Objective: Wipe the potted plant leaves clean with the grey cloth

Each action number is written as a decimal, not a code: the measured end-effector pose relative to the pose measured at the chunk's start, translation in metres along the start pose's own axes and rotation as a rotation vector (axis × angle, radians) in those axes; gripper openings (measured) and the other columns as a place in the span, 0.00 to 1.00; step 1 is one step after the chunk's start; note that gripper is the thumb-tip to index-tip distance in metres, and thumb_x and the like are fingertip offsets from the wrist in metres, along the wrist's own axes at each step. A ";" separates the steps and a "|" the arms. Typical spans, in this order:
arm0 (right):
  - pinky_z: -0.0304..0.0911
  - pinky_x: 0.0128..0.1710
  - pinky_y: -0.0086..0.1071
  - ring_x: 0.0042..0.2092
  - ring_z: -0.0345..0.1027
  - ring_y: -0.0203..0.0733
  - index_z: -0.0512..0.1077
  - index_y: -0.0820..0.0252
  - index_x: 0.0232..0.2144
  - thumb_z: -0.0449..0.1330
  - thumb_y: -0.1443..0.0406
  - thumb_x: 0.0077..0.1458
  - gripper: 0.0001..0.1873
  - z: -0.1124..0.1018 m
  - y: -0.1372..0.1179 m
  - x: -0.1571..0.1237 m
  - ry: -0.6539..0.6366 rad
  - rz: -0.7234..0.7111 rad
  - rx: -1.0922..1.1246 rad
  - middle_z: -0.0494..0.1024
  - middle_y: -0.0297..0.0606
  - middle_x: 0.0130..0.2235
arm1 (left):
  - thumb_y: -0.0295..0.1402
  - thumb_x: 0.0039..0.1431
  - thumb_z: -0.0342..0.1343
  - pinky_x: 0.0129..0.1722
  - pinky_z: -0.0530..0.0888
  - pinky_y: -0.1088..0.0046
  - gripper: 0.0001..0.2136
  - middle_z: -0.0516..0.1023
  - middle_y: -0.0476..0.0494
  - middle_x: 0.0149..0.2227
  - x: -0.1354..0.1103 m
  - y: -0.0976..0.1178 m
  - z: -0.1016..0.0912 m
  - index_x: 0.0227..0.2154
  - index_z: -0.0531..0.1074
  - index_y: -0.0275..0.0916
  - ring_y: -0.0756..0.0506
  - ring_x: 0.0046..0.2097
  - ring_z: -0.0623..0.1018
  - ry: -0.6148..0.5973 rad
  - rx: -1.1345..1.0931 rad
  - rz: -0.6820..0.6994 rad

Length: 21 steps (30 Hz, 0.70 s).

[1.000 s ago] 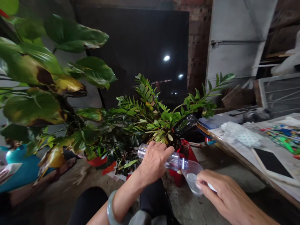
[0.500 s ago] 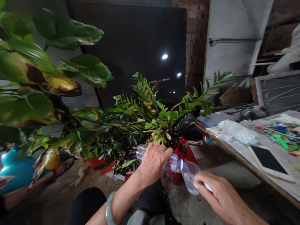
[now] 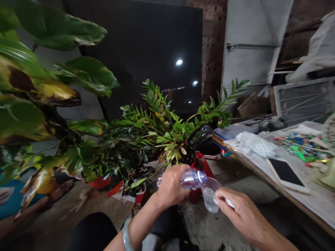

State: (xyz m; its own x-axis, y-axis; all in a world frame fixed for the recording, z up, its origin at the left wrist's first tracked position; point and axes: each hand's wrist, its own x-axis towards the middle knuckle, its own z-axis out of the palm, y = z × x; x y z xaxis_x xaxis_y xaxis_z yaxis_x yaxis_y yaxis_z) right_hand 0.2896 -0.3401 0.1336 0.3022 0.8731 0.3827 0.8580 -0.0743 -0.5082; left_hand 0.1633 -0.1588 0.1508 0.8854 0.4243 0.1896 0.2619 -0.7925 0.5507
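Note:
My left hand [image 3: 174, 184] is wrapped around a clear plastic bottle [image 3: 192, 178], which lies nearly level with its blue-ringed neck pointing right. The bottle's mouth is at the rim of a clear plastic cup [image 3: 210, 198]. My right hand [image 3: 232, 207] grips the cup at its right side, and a small white piece, perhaps a handle, shows by the fingers. Cloudy or clear liquid seems to be in the cup's lower part. Just behind the bottle stands a leafy green plant [image 3: 180, 129] near a red pot or bag [image 3: 205, 165].
To the right, a table [image 3: 251, 158] bears a white phone or tablet [image 3: 288, 174], a patterned plastic packet [image 3: 256, 143] and a heap of small colourful pieces [image 3: 303, 146]. Large yellowing leaves [image 3: 52, 90] hang at the left. Another person's arm [image 3: 34, 209] shows at lower left.
The view has shifted slightly to the right. The bottle's neck has risen to nearly level, where it tilted downward before. The cup looks more upright, with more liquid visible in it.

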 end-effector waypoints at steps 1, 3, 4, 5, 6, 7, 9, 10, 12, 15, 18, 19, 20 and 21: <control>0.59 0.23 0.29 0.22 0.65 0.37 0.64 0.54 0.22 0.48 0.60 0.60 0.15 -0.003 0.002 0.000 0.020 0.019 0.005 0.71 0.31 0.21 | 0.29 0.41 0.62 0.40 0.69 0.69 0.21 0.76 0.48 0.36 0.001 -0.002 0.006 0.43 0.69 0.41 0.45 0.37 0.73 0.008 -0.208 -0.063; 0.59 0.23 0.29 0.23 0.66 0.38 0.66 0.53 0.23 0.49 0.58 0.59 0.15 -0.015 0.009 0.001 0.079 0.070 0.010 0.72 0.31 0.22 | 0.32 0.36 0.66 0.38 0.69 0.71 0.25 0.76 0.49 0.35 0.002 -0.008 0.020 0.42 0.68 0.40 0.47 0.35 0.73 0.006 -0.637 -0.162; 0.60 0.24 0.29 0.24 0.67 0.39 0.68 0.53 0.24 0.49 0.57 0.58 0.15 -0.023 0.015 0.002 0.118 0.102 0.003 0.73 0.32 0.22 | 0.33 0.34 0.67 0.37 0.69 0.72 0.26 0.76 0.49 0.35 0.003 -0.010 0.028 0.41 0.68 0.39 0.48 0.34 0.72 -0.001 -0.820 -0.189; 0.61 0.25 0.30 0.25 0.68 0.40 0.69 0.52 0.25 0.50 0.56 0.57 0.14 -0.033 0.023 0.003 0.158 0.142 -0.016 0.74 0.33 0.24 | 0.33 0.33 0.68 0.37 0.69 0.72 0.26 0.76 0.49 0.34 0.003 -0.013 0.037 0.40 0.68 0.38 0.49 0.34 0.72 -0.002 -0.962 -0.201; 0.61 0.26 0.30 0.26 0.69 0.41 0.71 0.52 0.25 0.51 0.56 0.56 0.14 -0.044 0.032 0.005 0.199 0.192 -0.049 0.75 0.34 0.24 | 0.32 0.32 0.68 0.36 0.68 0.73 0.25 0.75 0.50 0.32 0.002 -0.016 0.045 0.38 0.68 0.37 0.49 0.33 0.72 0.006 -1.058 -0.211; 0.62 0.26 0.31 0.26 0.70 0.43 0.71 0.52 0.26 0.52 0.55 0.55 0.13 -0.056 0.043 0.008 0.235 0.249 -0.095 0.76 0.35 0.25 | 0.32 0.31 0.68 0.36 0.68 0.73 0.25 0.75 0.50 0.31 0.001 -0.019 0.052 0.36 0.68 0.37 0.50 0.33 0.71 0.020 -1.115 -0.226; 0.61 0.27 0.33 0.27 0.70 0.45 0.72 0.52 0.26 0.53 0.57 0.53 0.11 -0.079 0.066 0.014 0.298 0.361 -0.206 0.77 0.38 0.26 | 0.31 0.31 0.69 0.36 0.67 0.73 0.24 0.74 0.51 0.29 -0.003 -0.023 0.065 0.36 0.68 0.38 0.50 0.32 0.71 0.042 -1.186 -0.266; 0.61 0.27 0.34 0.27 0.70 0.46 0.72 0.52 0.26 0.53 0.58 0.52 0.10 -0.090 0.077 0.017 0.324 0.413 -0.269 0.77 0.39 0.26 | 0.31 0.31 0.69 0.36 0.67 0.73 0.24 0.75 0.51 0.30 -0.005 -0.025 0.069 0.36 0.69 0.38 0.50 0.32 0.71 0.047 -1.221 -0.286; 0.60 0.27 0.35 0.27 0.69 0.47 0.72 0.53 0.26 0.53 0.61 0.53 0.09 -0.106 0.098 0.025 0.354 0.500 -0.391 0.77 0.42 0.27 | 0.32 0.30 0.70 0.37 0.68 0.73 0.25 0.76 0.50 0.31 -0.009 -0.028 0.075 0.37 0.70 0.38 0.50 0.33 0.72 0.054 -1.299 -0.318; 0.58 0.28 0.36 0.27 0.67 0.48 0.72 0.55 0.26 0.52 0.61 0.55 0.11 -0.116 0.121 0.033 0.369 0.571 -0.525 0.76 0.44 0.26 | 0.35 0.29 0.71 0.38 0.68 0.71 0.25 0.78 0.49 0.31 -0.014 -0.031 0.077 0.36 0.71 0.38 0.49 0.33 0.73 0.091 -1.380 -0.342; 0.58 0.28 0.36 0.26 0.66 0.48 0.73 0.57 0.26 0.50 0.61 0.58 0.15 -0.114 0.141 0.033 0.371 0.575 -0.588 0.75 0.47 0.25 | 0.37 0.28 0.72 0.39 0.69 0.69 0.27 0.79 0.47 0.32 -0.018 -0.034 0.078 0.36 0.72 0.38 0.47 0.34 0.75 0.112 -1.424 -0.352; 0.58 0.28 0.37 0.26 0.66 0.47 0.73 0.57 0.26 0.49 0.61 0.58 0.15 -0.113 0.147 0.032 0.377 0.573 -0.604 0.75 0.48 0.25 | 0.37 0.27 0.73 0.40 0.70 0.69 0.28 0.79 0.46 0.33 -0.020 -0.035 0.079 0.36 0.72 0.38 0.46 0.35 0.76 0.111 -1.433 -0.354; 0.58 0.28 0.37 0.25 0.66 0.47 0.74 0.58 0.26 0.49 0.61 0.58 0.16 -0.111 0.155 0.030 0.384 0.569 -0.615 0.75 0.48 0.25 | 0.37 0.27 0.73 0.40 0.70 0.69 0.29 0.80 0.45 0.33 -0.021 -0.036 0.080 0.37 0.72 0.38 0.46 0.36 0.76 0.109 -1.440 -0.353; 0.58 0.28 0.37 0.25 0.65 0.48 0.74 0.58 0.26 0.49 0.61 0.58 0.17 -0.110 0.162 0.027 0.391 0.567 -0.620 0.75 0.48 0.25 | 0.37 0.27 0.74 0.41 0.70 0.68 0.29 0.80 0.45 0.34 -0.021 -0.038 0.082 0.38 0.72 0.38 0.46 0.36 0.76 0.108 -1.447 -0.348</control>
State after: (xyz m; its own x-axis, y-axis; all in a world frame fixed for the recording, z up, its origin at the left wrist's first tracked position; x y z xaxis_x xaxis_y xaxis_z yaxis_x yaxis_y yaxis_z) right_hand 0.4827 -0.3812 0.1462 0.7663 0.4110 0.4939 0.5738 -0.7836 -0.2381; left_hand 0.1660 -0.1740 0.0589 0.8115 0.5765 -0.0951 -0.2066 0.4354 0.8762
